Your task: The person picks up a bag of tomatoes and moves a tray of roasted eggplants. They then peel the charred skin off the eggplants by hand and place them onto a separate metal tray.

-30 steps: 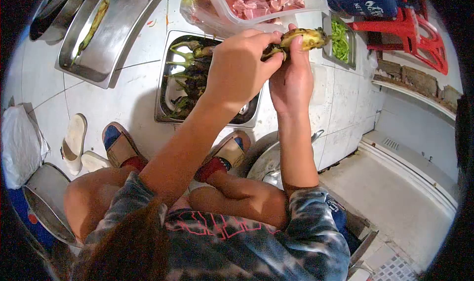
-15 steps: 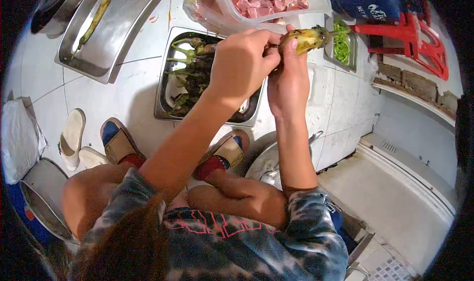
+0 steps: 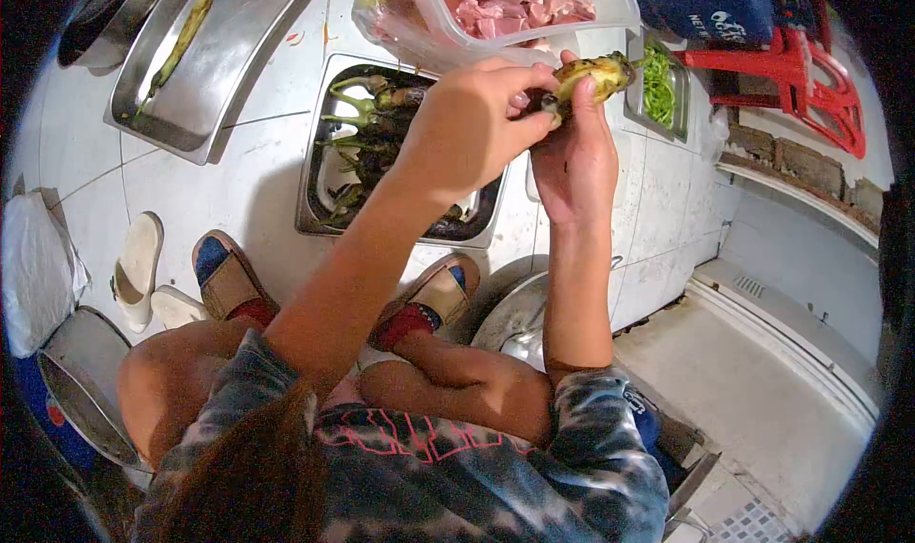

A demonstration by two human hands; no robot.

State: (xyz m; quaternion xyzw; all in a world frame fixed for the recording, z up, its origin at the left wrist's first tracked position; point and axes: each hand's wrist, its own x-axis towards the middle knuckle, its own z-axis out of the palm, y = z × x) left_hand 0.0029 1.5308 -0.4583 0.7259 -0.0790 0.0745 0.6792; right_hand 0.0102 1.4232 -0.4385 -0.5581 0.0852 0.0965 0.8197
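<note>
Charred eggplant (image 3: 600,72) being picked at in two hands

The eggplant is sitting up off the floor (image 3: 95,147), between the two hands, its cap end pointing right. It is showing pale yellow-green flesh along the top, flecked with dark patches, and looking soft and moist; its other end is hiding behind fingers. The right hand (image 3: 577,152) is cradling it from below, fingers wrapping round it and thumb pressing on it. The left hand (image 3: 486,114) is holding a close pinch, thumb and fingertips nearly meeting on something dark at the covered end, probably skin.

Peeling seems to be the step in hand. A further pull would be calling for a light, steady pinch, with the right hand supporting the flesh against tearing.

Under the left forearm, a metal tray (image 3: 310,176) is holding dark eggplants (image 3: 381,128) with green stems. Beyond the hands, a clear tub (image 3: 615,4) is holding meat chunks (image 3: 515,0); to the right, a small tray (image 3: 682,95) is holding green vegetable pieces (image 3: 656,90). Farther left, a larger tray (image 3: 224,76) is holding one long, pale eggplant (image 3: 181,52).
</note>
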